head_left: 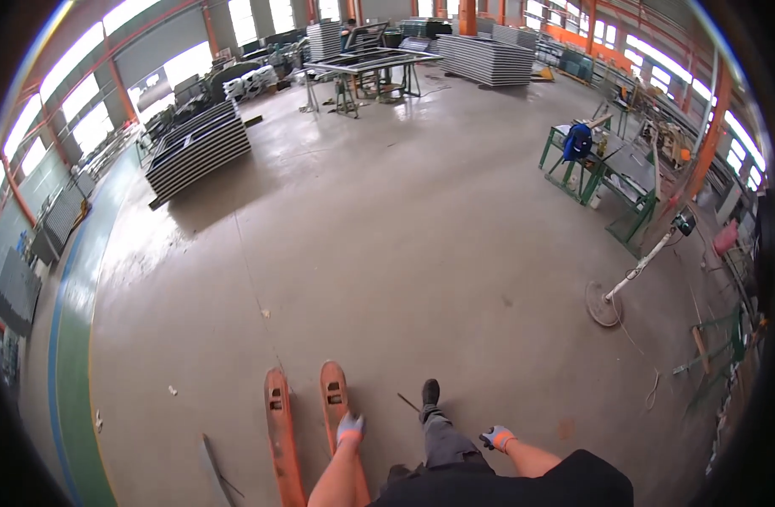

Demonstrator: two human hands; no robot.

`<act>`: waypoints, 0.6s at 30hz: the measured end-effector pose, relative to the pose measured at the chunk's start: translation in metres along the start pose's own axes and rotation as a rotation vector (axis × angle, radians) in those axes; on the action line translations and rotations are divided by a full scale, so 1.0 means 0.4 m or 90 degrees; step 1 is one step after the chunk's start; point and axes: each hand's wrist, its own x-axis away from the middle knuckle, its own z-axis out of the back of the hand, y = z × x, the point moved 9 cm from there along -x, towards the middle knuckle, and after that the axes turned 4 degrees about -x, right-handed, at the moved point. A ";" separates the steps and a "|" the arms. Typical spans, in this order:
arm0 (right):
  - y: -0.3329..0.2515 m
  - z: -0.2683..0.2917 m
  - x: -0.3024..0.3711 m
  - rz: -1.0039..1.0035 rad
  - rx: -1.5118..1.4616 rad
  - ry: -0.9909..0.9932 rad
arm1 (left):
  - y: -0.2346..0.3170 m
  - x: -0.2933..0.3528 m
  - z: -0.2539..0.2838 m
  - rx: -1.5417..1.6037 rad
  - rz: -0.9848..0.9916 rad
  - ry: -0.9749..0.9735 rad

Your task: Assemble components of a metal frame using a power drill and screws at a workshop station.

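My left hand (351, 427), in a grey work glove with an orange cuff, hangs above the right-hand fork (333, 384) of an orange pallet jack and partly covers it. Its fingers look loosely bent and apart, with nothing seen in them. Parallel to that fork, the left-hand fork (282, 431) lies low over the floor. My right hand (496, 437), gloved the same way, hangs out to the right of my leg (446, 444), away from any object. Its fingers are slightly curled and hold nothing visible. One dark shoe is forward on the floor.
Striped panel stacks stand at far left (203, 148) and far centre (486, 61), with a frame on trestles (366, 63) between. Right are a green-legged workbench (628, 160) bearing a blue bag (578, 142), and a round-based stand (605, 304) with a trailing cord. A metal strip (214, 469) lies left of the forks.
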 end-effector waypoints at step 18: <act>-0.411 0.735 -0.711 -0.025 -0.637 0.216 | 0.374 -0.900 -0.018 -0.694 -0.449 -0.011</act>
